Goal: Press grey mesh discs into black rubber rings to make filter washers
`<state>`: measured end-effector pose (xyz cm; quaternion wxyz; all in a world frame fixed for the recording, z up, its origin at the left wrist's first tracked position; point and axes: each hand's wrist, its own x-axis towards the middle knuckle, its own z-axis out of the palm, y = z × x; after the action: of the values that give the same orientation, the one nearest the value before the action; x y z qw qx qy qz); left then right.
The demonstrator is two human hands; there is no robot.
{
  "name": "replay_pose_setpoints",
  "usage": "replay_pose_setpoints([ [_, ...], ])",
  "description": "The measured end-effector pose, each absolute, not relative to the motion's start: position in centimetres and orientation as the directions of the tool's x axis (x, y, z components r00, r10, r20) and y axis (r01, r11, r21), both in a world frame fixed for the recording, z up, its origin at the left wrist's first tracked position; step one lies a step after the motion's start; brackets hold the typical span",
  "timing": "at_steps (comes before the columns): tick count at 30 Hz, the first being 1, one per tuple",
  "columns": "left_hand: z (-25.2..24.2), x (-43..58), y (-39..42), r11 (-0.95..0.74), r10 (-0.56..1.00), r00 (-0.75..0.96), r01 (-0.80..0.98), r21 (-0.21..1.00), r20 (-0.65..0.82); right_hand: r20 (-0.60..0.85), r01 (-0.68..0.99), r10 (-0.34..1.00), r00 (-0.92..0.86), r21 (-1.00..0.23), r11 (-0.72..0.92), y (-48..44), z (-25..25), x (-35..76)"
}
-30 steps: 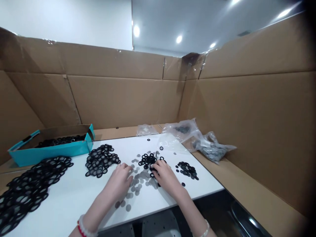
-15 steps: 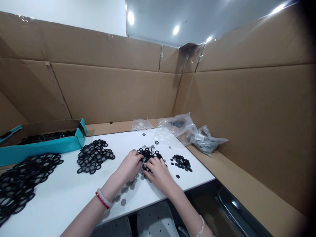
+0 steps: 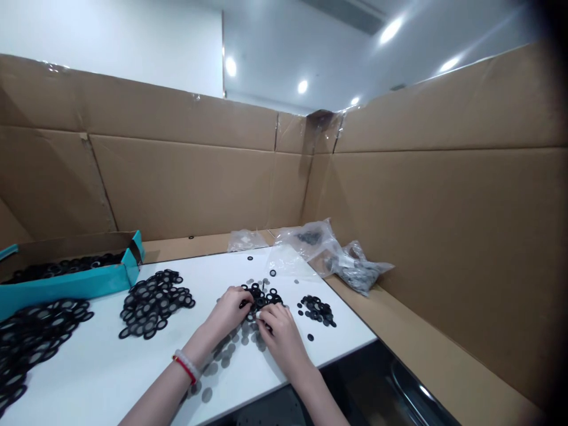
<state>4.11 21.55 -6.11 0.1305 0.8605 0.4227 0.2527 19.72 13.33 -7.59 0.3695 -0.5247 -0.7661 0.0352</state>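
My left hand [image 3: 226, 315] and my right hand [image 3: 277, 331] meet over a small heap of black rings [image 3: 261, 295] on the white table [image 3: 110, 367]. Both hands have fingers curled and pinched together at the heap's near edge. What they pinch is too small to make out. Grey flat discs [image 3: 219, 358] lie scattered under and behind my wrists. A second small pile of black rings [image 3: 317, 310] lies just right of my right hand.
A larger ring pile [image 3: 153, 302] sits left of my hands, another spread [image 3: 31, 337] at the far left. A teal box [image 3: 66, 278] holds more rings. Clear plastic bags [image 3: 328, 251] lie at the back right. Cardboard walls [image 3: 199, 177] surround the table.
My left hand moved right from the grey discs to the black ring heap, joining my right hand there. The view shifted, so everything sits further left and lower.
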Motion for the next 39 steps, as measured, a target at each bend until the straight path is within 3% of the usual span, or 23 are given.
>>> replay_pose_setpoints([
  [6, -6.0, 3.6, 20.9, -0.599, 0.8, 0.493, 0.633, 0.491, 0.342, 0.485, 0.679, 0.873, -0.045, -0.626, 0.383, 13.9, -7.7, 20.1],
  [12, -5.8, 3.2, 19.8, -0.578, 0.814, 0.513, 0.665, 0.473, 0.273, 0.461, 0.66, 0.887, -0.003, -0.666, 0.348, 13.9, -7.8, 20.4],
  [19, -6.4, 3.6, 20.0, -0.516, 0.85, 0.464, 0.64, 0.569, 0.249, 0.477, 0.519, 0.878, 0.035, -0.759, 0.392, 14.3, -8.2, 20.6],
  [24, -5.8, 3.9, 19.7, -0.478, 0.868, 0.429, 0.588, 0.653, 0.249, 0.348, 0.389, 0.935, 0.073, -0.873, 0.294, 14.3, -8.1, 20.5],
  [27, -5.5, 4.2, 19.6, -0.43, 0.878, 0.423, 0.495, 0.755, 0.223, 0.304, 0.338, 0.95, 0.071, -0.903, 0.264, 14.3, -8.0, 20.5],
  [31, -5.3, 4.4, 19.8, -0.309, 0.856, 0.491, 0.237, 0.921, 0.161, 0.307, 0.286, 0.949, 0.07, -0.918, 0.276, 14.4, -8.1, 20.6],
  [39, -3.6, 4.6, 17.7, -0.216, 0.834, 0.54, 0.125, 0.968, 0.117, 0.238, 0.163, 0.971, 0.021, -0.959, 0.232, 13.6, -7.9, 21.3],
])
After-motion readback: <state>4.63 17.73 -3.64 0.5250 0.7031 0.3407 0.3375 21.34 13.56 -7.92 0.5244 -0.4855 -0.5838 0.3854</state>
